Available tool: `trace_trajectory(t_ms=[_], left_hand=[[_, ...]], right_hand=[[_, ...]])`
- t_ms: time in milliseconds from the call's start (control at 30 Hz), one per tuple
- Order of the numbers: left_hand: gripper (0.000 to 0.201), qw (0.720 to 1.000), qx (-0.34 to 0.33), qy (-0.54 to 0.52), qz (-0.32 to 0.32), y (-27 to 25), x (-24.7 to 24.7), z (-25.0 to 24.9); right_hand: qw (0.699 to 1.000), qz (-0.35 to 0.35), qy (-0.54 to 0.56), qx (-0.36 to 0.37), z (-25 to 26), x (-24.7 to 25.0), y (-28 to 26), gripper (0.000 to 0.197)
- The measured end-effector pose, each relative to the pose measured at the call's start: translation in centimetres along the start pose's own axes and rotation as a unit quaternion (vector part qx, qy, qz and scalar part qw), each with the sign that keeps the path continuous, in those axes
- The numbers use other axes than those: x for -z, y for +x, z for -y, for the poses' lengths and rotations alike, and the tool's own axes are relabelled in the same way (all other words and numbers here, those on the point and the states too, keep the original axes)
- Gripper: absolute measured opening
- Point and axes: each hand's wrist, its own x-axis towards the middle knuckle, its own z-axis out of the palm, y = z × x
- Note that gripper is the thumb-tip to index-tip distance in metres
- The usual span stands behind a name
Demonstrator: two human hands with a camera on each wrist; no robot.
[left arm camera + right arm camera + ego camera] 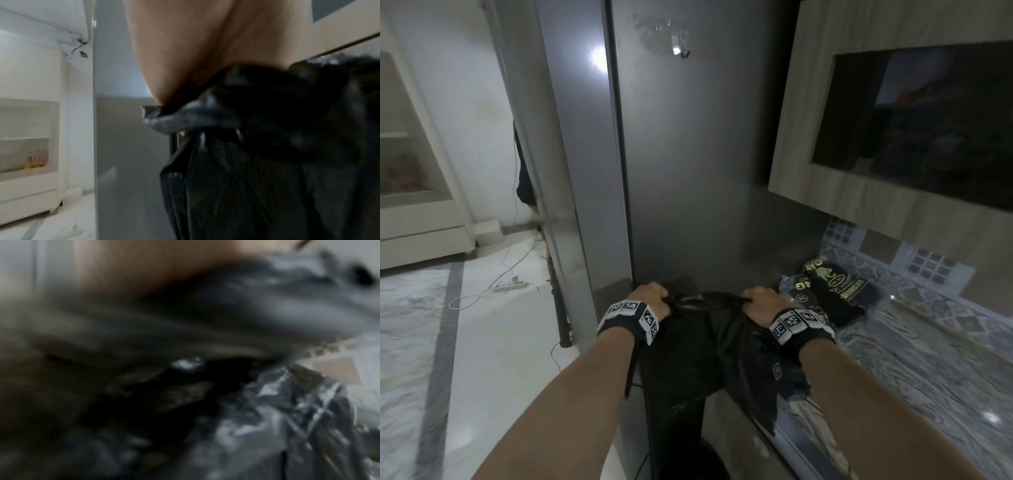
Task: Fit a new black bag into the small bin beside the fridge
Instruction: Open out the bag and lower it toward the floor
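A black plastic bag (698,346) hangs between my two hands in front of the grey fridge (688,154). My left hand (652,299) grips the bag's top edge on the left, and my right hand (758,301) grips it on the right, both with fingers curled over the plastic. The bag's mouth is stretched between them. In the left wrist view the bag (257,162) drapes down from under my left hand (195,48). The right wrist view is blurred and shows crumpled black bag (267,418). A dark rounded shape (709,459) at the bottom edge may be the bin.
A pack of black bags (832,291) lies on the marble counter (928,359) to the right, under a wooden wall cabinet (893,120). A power strip with cables (512,284) lies on the white floor to the left. The fridge stands close ahead.
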Motion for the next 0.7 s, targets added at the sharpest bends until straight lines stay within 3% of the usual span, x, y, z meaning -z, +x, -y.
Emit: trace_trajectory(t_ms=[167,367,500,700], left_hand=[[0.027,1.0,0.0,0.015,0.01,-0.2,-1.7,0.2],[0.028,0.998,0.054,-0.023,0.038,1.1,-5.8,2.7],[0.011,0.99,0.084,-0.045,0.103,3.4,-9.0,5.3],[0.032,0.978,0.119,-0.072,0.156,7.4,-17.2,11.0]], right_hand=[[1.0,-0.013,0.02,-0.002,-1.4,-1.6,0.6,0.025],[0.997,0.033,0.066,-0.012,-2.5,-7.2,2.4,0.007],[0.993,0.072,0.059,-0.071,-2.9,-12.0,3.7,0.034],[0.987,0.1,0.057,-0.11,-4.9,-22.0,6.5,0.028]])
